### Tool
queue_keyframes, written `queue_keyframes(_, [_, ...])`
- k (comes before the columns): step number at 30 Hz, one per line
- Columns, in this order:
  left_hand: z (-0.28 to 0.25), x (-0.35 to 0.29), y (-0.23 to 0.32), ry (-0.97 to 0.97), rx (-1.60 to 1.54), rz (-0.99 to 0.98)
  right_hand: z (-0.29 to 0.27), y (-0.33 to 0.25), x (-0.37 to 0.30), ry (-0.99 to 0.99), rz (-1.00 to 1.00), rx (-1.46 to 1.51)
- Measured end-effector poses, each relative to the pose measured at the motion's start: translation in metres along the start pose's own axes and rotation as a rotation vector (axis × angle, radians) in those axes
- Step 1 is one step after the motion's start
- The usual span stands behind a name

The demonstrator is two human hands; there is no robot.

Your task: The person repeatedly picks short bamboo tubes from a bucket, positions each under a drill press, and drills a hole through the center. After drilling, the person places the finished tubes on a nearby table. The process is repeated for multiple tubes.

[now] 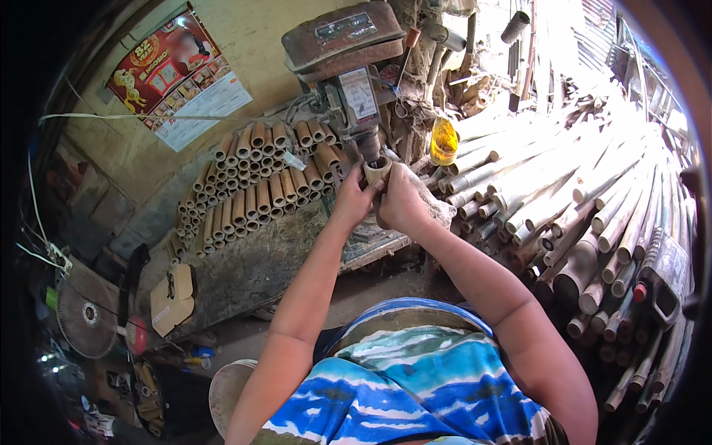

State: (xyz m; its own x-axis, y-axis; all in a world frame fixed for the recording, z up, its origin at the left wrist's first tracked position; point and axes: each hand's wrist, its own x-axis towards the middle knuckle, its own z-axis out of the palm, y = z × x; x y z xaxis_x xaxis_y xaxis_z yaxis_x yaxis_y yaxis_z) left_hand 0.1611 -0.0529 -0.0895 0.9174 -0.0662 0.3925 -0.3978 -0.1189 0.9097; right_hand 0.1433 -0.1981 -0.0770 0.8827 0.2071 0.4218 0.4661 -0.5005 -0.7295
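You've got both hands up at the drill press, a rusty brown-topped machine with a grey metal body (337, 44), near the right end of the long, dark, worn workbench (252, 248). The short, pale tan, hollow bamboo tube (379, 170) is right between them, its ring-shaped upper end just under the dark metal drill chuck (366, 143). Can't tell from here whether the bit is actually inside it.

Your left hand (356, 196) is clamped on the tube's left side, thumb across the near face. Your right hand (401, 199) grips the right side, fingers curled in and mostly hidden. The two hands nearly meet in front of it.

Left of the press, a big stack of cut brown bamboo tubes (256, 200) lies in rows along the bench's back edge, hollow ends facing you. Down by the bench's left end, close to the front edge, there's an open tan cardboard box (173, 300) with dark-framed glasses (170, 286) on it. Just past that left end is a dusty round grey fan (89, 315).

Off the bench's right end you've got a huge heap of long, pale bamboo poles (571, 200), plus a bright yellow round container (444, 142) near the heap's left side.
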Motion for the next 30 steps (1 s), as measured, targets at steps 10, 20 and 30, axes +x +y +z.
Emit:
queue_keyframes(10, [-0.025, 0.001, 0.015, 0.012, -0.015, -0.062, 0.018, -0.002, 0.021, -0.028, -0.033, -0.043])
queue_keyframes(20, [0.001, 0.016, -0.003, -0.034, -0.015, -0.088, -0.008, 0.016, 0.019, -0.035, 0.018, -0.036])
queue_keyframes(30, [-0.016, -0.015, -0.004, 0.001, -0.165, -0.098, 0.011, -0.003, -0.005, -0.046, -0.004, -0.108])
